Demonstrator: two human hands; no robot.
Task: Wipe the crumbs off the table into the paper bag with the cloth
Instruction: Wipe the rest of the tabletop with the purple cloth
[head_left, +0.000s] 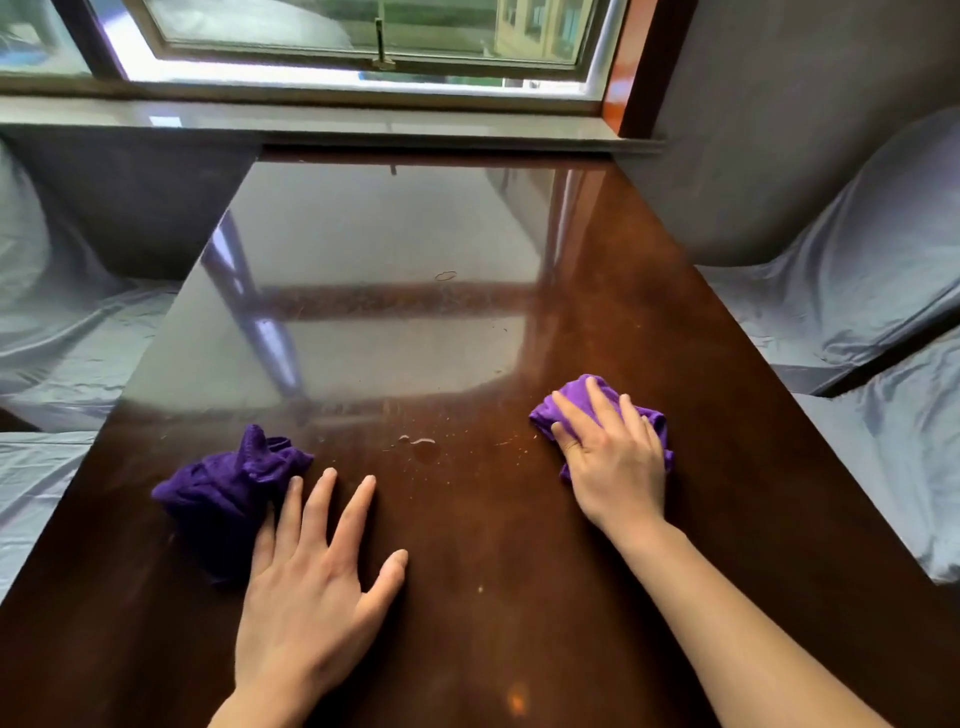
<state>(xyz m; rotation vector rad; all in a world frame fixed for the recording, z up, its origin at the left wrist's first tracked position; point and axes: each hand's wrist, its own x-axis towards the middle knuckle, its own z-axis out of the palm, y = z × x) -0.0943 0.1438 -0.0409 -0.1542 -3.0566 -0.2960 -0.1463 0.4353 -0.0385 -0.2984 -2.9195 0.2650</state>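
Right hand (610, 457) presses the cloth (571, 391) at centre right of the counter (519, 571), grip spread flat. Left hand (306, 587) lies beside a second cloth (223, 493) at lower left, grip likewise apart. No paper bag shows, so swept crumbs (511, 444) may fall off the edge or smear through the droplet (423, 444).

A single head-worn view looks forward and down, close over the counter (519, 545), toward the window (332, 31) beyond.

left cloth (221, 493), right cloth (557, 410), on table (493, 525)
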